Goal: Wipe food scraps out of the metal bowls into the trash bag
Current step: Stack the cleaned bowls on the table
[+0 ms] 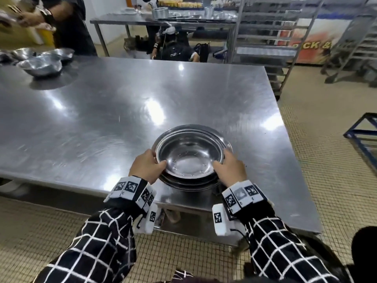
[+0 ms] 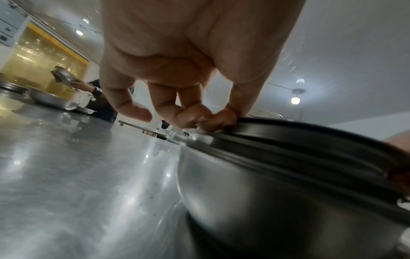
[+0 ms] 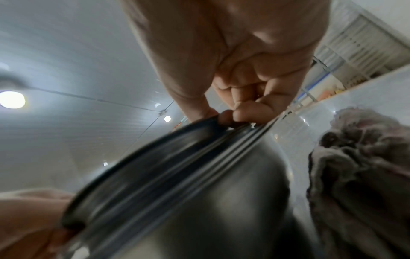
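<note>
Centrally, the left hand [image 1: 147, 168] grips the left rim of the top bowl [image 1: 186, 160] in a stack of metal bowls [image 1: 191, 181]: its thumb lies over the rim toward the inside, and its fingers [image 2: 195, 115] curl under the rim edge, as the left wrist view shows. The right hand [image 1: 230, 168] grips the opposite, right rim in the same way, thumb on the inner side and curled fingers [image 3: 248, 109] hooked beneath the edge. In both wrist views the top bowl's rim sits tilted and partly apart from the nested rims below it; whether it is fully clear of the stack cannot be told. The top bowl's inside appears shiny, with small pale specks on its floor. The stack rests on a steel table [image 1: 102, 111], near the front edge and toward the right corner. Just beside the stack, on the right hand's side, a crumpled greyish cloth [image 3: 359, 166] lies on the tabletop; it shows only in the right wrist view. Both wrists carry bands with black-and-white markers, above check-patterned sleeves. At the far left corner of the table stands a group of other metal bowls [image 1: 40, 60], well apart from the stack. Behind that corner a second person [image 1: 67, 23] holds a bowl [image 2: 63, 73] in raised hands. Beyond the table a further steel table [image 1: 163, 19] and wire racks [image 1: 265, 33] are visible.
</note>
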Demonstrator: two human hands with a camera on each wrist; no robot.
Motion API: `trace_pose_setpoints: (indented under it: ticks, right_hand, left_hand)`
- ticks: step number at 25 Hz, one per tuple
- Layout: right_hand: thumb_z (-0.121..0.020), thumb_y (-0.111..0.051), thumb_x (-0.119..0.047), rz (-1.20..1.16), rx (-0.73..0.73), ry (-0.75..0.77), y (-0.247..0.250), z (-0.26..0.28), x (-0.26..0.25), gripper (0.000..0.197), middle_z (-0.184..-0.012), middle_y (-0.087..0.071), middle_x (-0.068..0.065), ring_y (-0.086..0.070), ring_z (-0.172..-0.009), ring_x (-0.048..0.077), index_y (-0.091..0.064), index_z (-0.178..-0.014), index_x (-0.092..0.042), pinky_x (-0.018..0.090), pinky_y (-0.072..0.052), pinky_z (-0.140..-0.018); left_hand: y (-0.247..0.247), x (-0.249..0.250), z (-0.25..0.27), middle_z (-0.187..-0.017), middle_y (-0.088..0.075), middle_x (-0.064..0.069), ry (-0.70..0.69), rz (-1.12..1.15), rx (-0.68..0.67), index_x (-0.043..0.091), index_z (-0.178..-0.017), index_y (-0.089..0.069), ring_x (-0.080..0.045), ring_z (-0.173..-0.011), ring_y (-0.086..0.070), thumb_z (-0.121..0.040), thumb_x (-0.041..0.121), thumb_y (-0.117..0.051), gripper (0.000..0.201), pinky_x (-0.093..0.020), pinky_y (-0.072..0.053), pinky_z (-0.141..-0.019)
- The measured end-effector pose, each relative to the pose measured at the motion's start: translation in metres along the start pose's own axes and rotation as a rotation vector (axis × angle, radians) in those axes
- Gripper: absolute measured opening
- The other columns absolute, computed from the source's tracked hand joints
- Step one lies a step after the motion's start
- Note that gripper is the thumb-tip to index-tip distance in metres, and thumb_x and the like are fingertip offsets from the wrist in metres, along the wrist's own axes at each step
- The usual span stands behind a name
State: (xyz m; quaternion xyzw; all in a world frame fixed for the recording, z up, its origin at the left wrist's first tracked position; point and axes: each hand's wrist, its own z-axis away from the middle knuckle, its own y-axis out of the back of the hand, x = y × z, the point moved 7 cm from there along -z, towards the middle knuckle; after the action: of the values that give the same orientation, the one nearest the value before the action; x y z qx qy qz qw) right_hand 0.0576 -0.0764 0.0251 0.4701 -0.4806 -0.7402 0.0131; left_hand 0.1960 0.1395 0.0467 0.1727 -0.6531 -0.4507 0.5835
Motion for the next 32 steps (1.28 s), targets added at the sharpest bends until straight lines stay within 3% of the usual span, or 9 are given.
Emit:
trace_pose_setpoints:
  ticks: [3,6,8,11,16,21,26,28,32]
  right_hand:
    - [-0.081,-0.057,-0.038,0.065,0.089,-0.039,-0.003,0.007,0.003,0.041,-0.094,-0.066,0.008,-0.063,-0.086,0.03,-0.049,-0.12,-0.025,0.04,-0.053,-0.082]
    - [-0.076,-0.067,-0.039,0.03,0.158,-0.157,0.007,0.011,0.017,0.058,-0.116,-0.054,0.01,-0.055,-0.105,0.03,-0.049,-0.125,-0.014,0.04,-0.048,-0.09]
    - [-0.075,-0.069,-0.035,-0.023,0.091,-0.186,0.008,0.012,0.016,0.039,-0.103,-0.061,0.007,-0.06,-0.095,0.025,-0.059,-0.104,-0.012,0.032,-0.048,-0.079]
    - [-0.077,-0.07,-0.027,-0.055,0.037,-0.205,0.012,0.018,0.013,0.015,-0.076,-0.061,-0.001,-0.056,-0.065,0.011,-0.056,-0.073,-0.022,0.024,-0.041,-0.062]
    - [-0.055,-0.067,-0.045,-0.131,0.0,-0.289,-0.002,0.036,0.037,0.058,-0.1,-0.065,0.004,-0.063,-0.083,0.021,-0.058,-0.106,-0.018,0.036,-0.056,-0.074]
    - [-0.063,-0.07,-0.037,-0.159,-0.12,-0.306,-0.012,0.074,0.054,0.077,-0.121,-0.057,0.012,-0.061,-0.101,0.029,-0.04,-0.129,-0.009,0.046,-0.055,-0.082]
    - [-0.063,-0.071,-0.036,-0.206,-0.252,-0.264,-0.011,0.134,0.063,0.067,-0.107,-0.06,0.014,-0.06,-0.076,0.024,-0.043,-0.117,-0.008,0.027,-0.044,-0.045]
    - [-0.056,-0.069,-0.042,-0.221,-0.307,-0.252,-0.006,0.161,0.066,0.07,-0.099,-0.063,0.015,-0.059,-0.061,0.021,-0.049,-0.112,-0.004,0.022,-0.042,-0.041]
    - [-0.078,-0.065,-0.03,-0.192,-0.375,-0.277,0.0,0.212,0.086,0.024,-0.071,-0.057,0.01,-0.05,-0.044,0.018,-0.051,-0.082,-0.01,0.018,-0.035,-0.037]
  left_hand:
    - [-0.01,-0.011,-0.002,-0.087,-0.061,-0.001,-0.027,-0.011,-0.022,0.017,-0.112,-0.047,-0.023,-0.086,-0.06,-0.082,0.035,-0.065,0.039,-0.03,-0.043,-0.07]
    - [-0.016,-0.017,-0.007,-0.113,-0.052,-0.007,-0.023,0.122,0.004,0.015,-0.122,-0.041,-0.028,-0.1,-0.056,-0.077,0.034,-0.07,0.057,-0.037,-0.048,-0.085]
    - [-0.019,-0.029,-0.015,-0.128,-0.044,-0.013,0.087,0.216,-0.02,0.015,-0.133,-0.033,-0.03,-0.108,-0.053,-0.075,0.033,-0.073,0.073,-0.037,-0.045,-0.094]
    - [-0.028,-0.041,-0.022,-0.116,-0.058,-0.011,0.181,0.284,-0.136,0.016,-0.136,-0.031,-0.03,-0.1,-0.06,-0.074,0.031,-0.073,0.076,-0.038,-0.05,-0.089]
    - [-0.039,-0.053,0.013,-0.1,-0.061,-0.009,0.228,0.462,-0.172,0.016,-0.126,-0.034,-0.027,-0.077,-0.064,-0.078,0.023,-0.068,0.06,-0.037,-0.054,-0.068]
    - [-0.034,-0.071,0.078,-0.09,-0.058,-0.006,0.251,0.438,-0.174,0.012,-0.121,-0.033,-0.021,-0.069,-0.063,-0.083,0.026,-0.065,0.051,-0.029,-0.048,-0.053]
    - [-0.023,-0.09,0.153,-0.086,-0.057,-0.002,0.269,0.475,-0.071,0.011,-0.112,-0.036,-0.016,-0.061,-0.059,-0.083,0.022,-0.068,0.044,-0.02,-0.045,-0.043]
    - [-0.023,-0.098,0.175,-0.086,-0.063,-0.007,0.269,0.492,-0.075,0.005,-0.112,-0.045,-0.019,-0.06,-0.064,-0.075,0.026,-0.071,0.05,-0.026,-0.049,-0.049]
    - [-0.041,-0.12,0.214,-0.082,-0.071,-0.013,0.318,0.443,-0.23,0.006,-0.096,-0.066,-0.024,-0.068,-0.07,-0.056,0.036,-0.071,0.05,-0.038,-0.058,-0.065]
